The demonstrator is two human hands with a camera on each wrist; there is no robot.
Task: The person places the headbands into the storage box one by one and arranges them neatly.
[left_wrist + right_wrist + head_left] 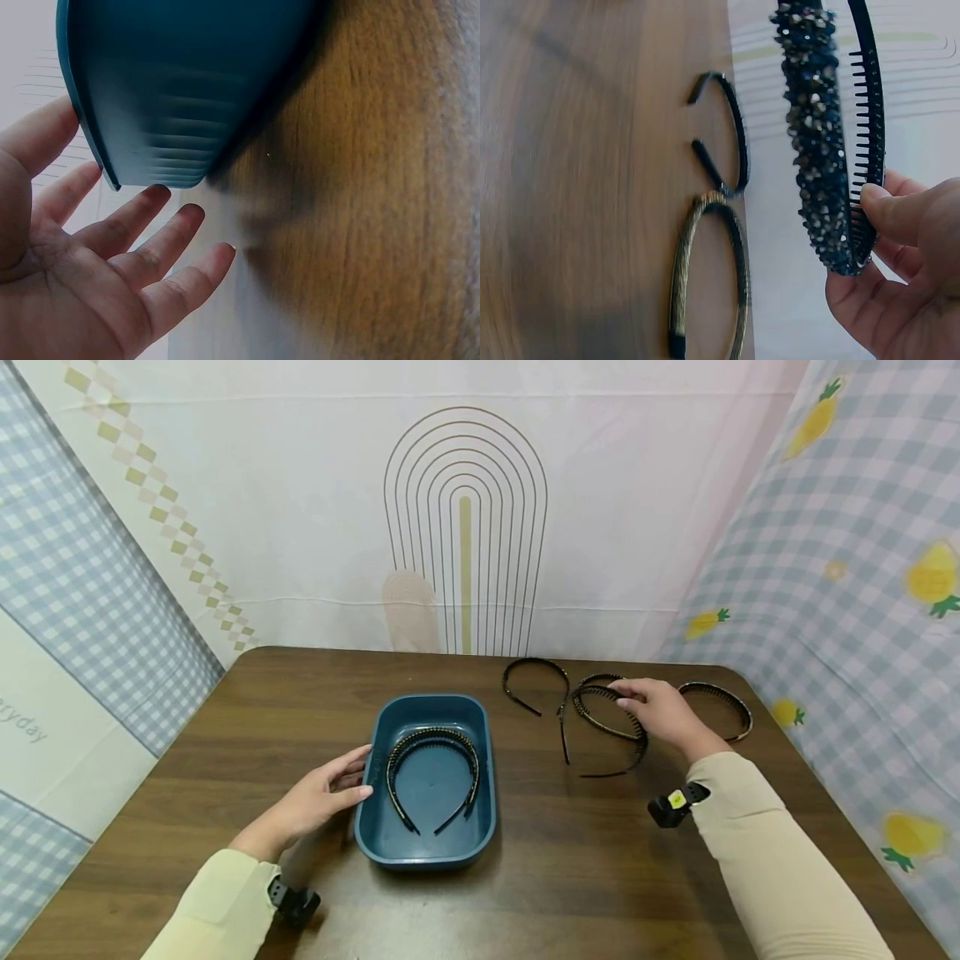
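My right hand (663,714) pinches a black headband (814,142) between thumb and fingers. Dark glittering beads cover its outer band and comb teeth line the inside, as the right wrist view shows. Overlapping it in the head view is a gold-and-black headband (681,277). On the left, my left hand (322,793) rests at the side of a blue plastic tray (491,793), thumb at the rim and the other fingers loosely spread. Inside the tray, headbands (432,732) with toothed inner edges lie nested together, their ends toward me.
A thin black headband (517,670) lies near the back edge of the brown wooden table (555,902). Another headband (738,702) sits at the far right, beyond my right wrist. A white patterned cloth (300,510) hangs behind the table, with a checked cloth (862,635) along the right.
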